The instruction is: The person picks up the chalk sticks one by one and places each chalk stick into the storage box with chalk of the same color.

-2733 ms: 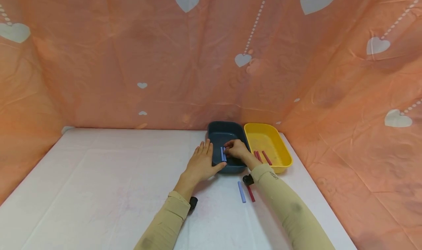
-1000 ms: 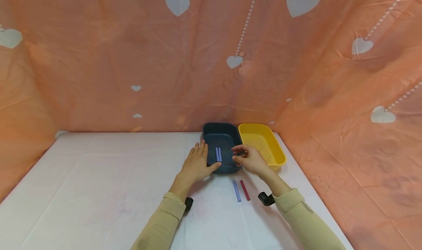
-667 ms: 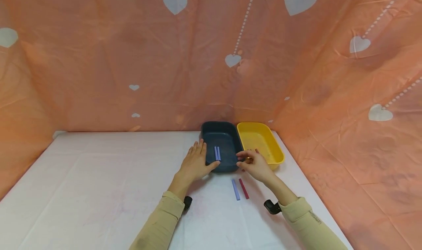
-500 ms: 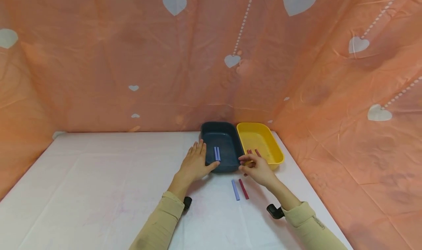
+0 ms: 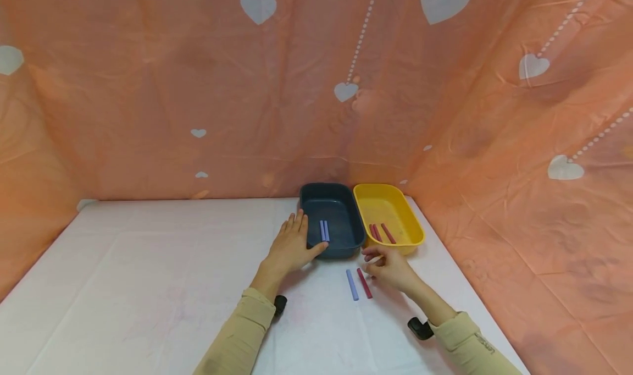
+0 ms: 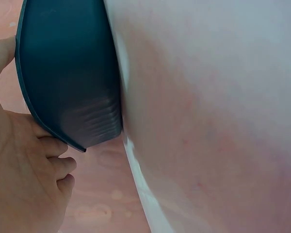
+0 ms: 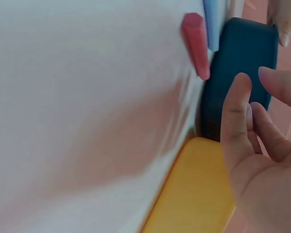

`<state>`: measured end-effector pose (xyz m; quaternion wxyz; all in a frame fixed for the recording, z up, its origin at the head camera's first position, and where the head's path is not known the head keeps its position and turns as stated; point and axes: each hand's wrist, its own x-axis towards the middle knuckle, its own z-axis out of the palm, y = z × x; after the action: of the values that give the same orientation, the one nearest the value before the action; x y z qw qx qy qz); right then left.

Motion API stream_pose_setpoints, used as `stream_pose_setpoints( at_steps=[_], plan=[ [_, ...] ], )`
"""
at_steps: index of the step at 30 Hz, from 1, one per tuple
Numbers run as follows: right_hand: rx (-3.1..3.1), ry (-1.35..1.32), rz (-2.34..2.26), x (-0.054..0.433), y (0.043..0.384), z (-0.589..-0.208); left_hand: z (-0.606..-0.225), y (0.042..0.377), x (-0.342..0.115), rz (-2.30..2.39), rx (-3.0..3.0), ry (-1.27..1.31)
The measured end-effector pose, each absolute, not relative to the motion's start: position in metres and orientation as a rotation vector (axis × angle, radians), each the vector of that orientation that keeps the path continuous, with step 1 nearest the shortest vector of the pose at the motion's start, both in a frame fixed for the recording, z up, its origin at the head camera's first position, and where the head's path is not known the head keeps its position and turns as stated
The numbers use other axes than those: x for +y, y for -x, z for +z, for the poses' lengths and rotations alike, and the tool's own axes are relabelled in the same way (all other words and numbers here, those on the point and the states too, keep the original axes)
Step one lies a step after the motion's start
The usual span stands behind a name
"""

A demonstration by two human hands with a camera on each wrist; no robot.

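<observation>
My left hand rests on the left side of the dark blue tray, fingers extended along its rim and thumb at the near edge. Two blue chalk sticks lie side by side in that tray. My right hand hovers in front of the trays, holding nothing, its thumb and index finger apart as the right wrist view shows. Beside it on the table lie a red chalk stick and, to the left, a blue chalk stick. Several red chalk sticks lie in the yellow tray.
Both trays stand side by side at the back right of the white-covered table. An orange curtain with white hearts rises behind and at both sides. Faint pinkish smudges mark the cloth.
My right hand has come out of the dark tray, moving right and toward me, to hover near the loose red chalk stick. My left hand stays on the dark tray. The view has shifted slightly.
</observation>
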<state>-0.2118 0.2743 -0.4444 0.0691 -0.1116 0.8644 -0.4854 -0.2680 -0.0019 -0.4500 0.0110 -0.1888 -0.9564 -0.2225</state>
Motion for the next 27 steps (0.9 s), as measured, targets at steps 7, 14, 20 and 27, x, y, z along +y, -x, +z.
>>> stream_pose_setpoints(
  at_steps=[7,14,20,27],
  plan=[
    [2.625,0.346,-1.345,0.2716,0.2092,-0.4477,-0.452,0.2689,-0.0024,-0.708,-2.989,0.589],
    [2.639,0.416,-1.253,0.2702,0.2087,-0.4502,-0.4522,0.2688,-0.0029,-0.703,-2.981,0.593],
    [2.667,0.476,-1.185,0.2687,0.2089,-0.4506,-0.4517,0.2673,-0.0034,-0.711,-2.97,0.597],
    [2.705,0.49,-1.118,0.2683,0.2091,-0.4537,-0.452,0.2677,-0.0031,-0.703,-2.967,0.604]
  ],
)
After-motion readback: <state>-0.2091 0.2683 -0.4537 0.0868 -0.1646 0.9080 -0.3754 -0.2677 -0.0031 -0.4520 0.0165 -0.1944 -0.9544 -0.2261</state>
